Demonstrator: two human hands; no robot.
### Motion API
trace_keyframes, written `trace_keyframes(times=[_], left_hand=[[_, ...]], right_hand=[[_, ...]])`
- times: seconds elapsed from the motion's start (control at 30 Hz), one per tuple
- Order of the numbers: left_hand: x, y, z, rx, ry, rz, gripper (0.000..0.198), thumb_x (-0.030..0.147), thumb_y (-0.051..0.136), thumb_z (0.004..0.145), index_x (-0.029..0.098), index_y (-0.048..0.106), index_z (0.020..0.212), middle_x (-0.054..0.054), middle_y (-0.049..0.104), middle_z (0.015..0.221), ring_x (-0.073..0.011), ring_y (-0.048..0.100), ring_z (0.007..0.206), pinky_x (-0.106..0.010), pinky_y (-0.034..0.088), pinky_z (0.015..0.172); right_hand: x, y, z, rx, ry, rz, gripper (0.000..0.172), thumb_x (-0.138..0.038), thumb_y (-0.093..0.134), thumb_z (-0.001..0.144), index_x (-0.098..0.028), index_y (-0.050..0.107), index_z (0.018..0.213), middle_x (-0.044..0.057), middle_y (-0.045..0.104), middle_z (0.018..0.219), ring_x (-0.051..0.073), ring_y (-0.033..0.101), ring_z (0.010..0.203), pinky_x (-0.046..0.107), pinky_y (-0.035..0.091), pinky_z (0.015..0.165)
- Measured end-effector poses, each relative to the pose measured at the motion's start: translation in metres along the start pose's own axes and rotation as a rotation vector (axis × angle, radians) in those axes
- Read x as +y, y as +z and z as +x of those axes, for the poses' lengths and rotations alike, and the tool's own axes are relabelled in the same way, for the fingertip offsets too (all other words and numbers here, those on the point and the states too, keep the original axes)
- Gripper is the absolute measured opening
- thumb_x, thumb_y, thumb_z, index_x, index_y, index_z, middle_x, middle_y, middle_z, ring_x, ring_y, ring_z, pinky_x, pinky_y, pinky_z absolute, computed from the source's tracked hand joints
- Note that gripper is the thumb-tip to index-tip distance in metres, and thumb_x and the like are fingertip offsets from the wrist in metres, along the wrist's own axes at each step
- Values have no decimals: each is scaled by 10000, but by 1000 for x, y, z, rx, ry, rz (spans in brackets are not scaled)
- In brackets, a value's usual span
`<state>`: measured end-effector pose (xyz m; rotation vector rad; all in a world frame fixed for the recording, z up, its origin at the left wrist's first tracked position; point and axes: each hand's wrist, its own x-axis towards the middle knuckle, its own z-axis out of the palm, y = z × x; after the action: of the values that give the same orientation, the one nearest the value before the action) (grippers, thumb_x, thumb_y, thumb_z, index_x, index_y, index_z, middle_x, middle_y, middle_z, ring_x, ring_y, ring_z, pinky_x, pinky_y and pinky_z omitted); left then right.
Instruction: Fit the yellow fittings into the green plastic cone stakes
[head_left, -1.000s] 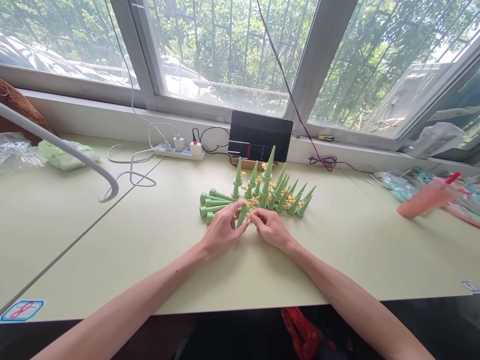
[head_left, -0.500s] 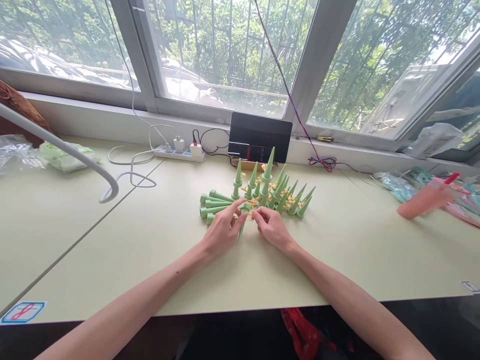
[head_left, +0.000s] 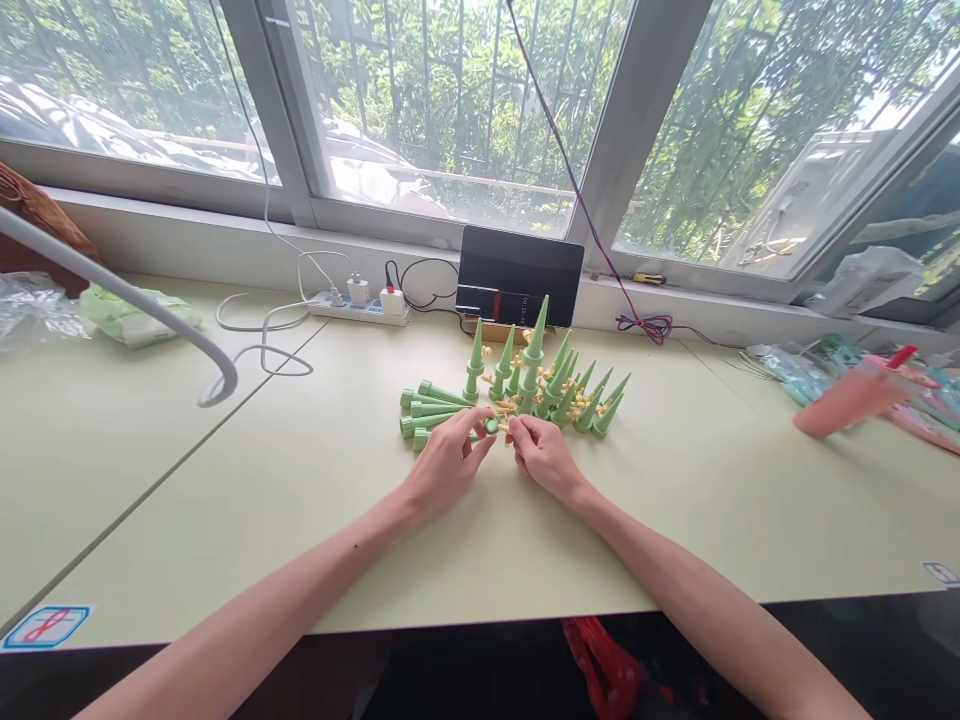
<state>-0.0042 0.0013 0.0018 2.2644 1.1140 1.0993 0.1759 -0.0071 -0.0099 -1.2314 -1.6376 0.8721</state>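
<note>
Thumb and fingers of my left hand point(head_left: 448, 455) are closed round a green watering spike point(head_left: 491, 426), whose round end faces up toward me. My right hand point(head_left: 541, 450) pinches a small yellow valve point(head_left: 505, 428) against the side of that spike; whether it sits in a hole there I cannot tell. Just behind both hands stand several upright green spikes point(head_left: 536, 350) with yellow valves on them. To the left, several green tubes with ribbed caps point(head_left: 427, 410) lie flat, partly covered by my left hand.
A dark tablet point(head_left: 520, 275) leans by the window behind the spikes. A power strip point(head_left: 360, 308) with white cables lies to its left. On the right stands a pink drink cup point(head_left: 847, 400) near plastic bags. A white curved bar point(head_left: 150, 310) crosses the left side.
The green spike in my left hand has turned from pointing down toward me to showing its round end. My right hand stays almost in place with the yellow valve.
</note>
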Motion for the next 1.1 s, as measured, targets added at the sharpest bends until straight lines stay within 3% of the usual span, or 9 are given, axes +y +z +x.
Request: trace_keyframes(times=[0.57,0.77,0.97,1.1], left_hand=[[1,-1,1,-28,10,-1,119,305,566,901,202,625,916,-15,571,889,-87,433,537,-260,418,564],[2,-2,1,0,26,32,176,292,577,885,185,528,753,11,508,763,-87,439,540,-244,383,542],[4,-2,1,-2,11,29,260,314,560,895,182,438,707,18,490,762,-77,416,533,-245,368,540],[5,-1,1,12,10,36,301,324,558,888,185,392,678,24,456,722,-81,407,531,-251,355,531]], right_hand=[[-2,0,1,59,-11,-37,511,-583,400,941,-190,506,632,-37,389,481,112,366,460,254,301,479],[-3,1,2,87,-31,-66,512,-583,399,940,-193,494,623,-39,374,493,111,352,468,254,294,484],[0,2,1,27,-72,-45,394,-518,410,953,-195,512,750,-44,406,550,110,362,493,249,295,493],[0,3,1,12,-123,-69,366,-476,437,943,-198,460,706,-39,412,577,108,352,513,249,291,500]])
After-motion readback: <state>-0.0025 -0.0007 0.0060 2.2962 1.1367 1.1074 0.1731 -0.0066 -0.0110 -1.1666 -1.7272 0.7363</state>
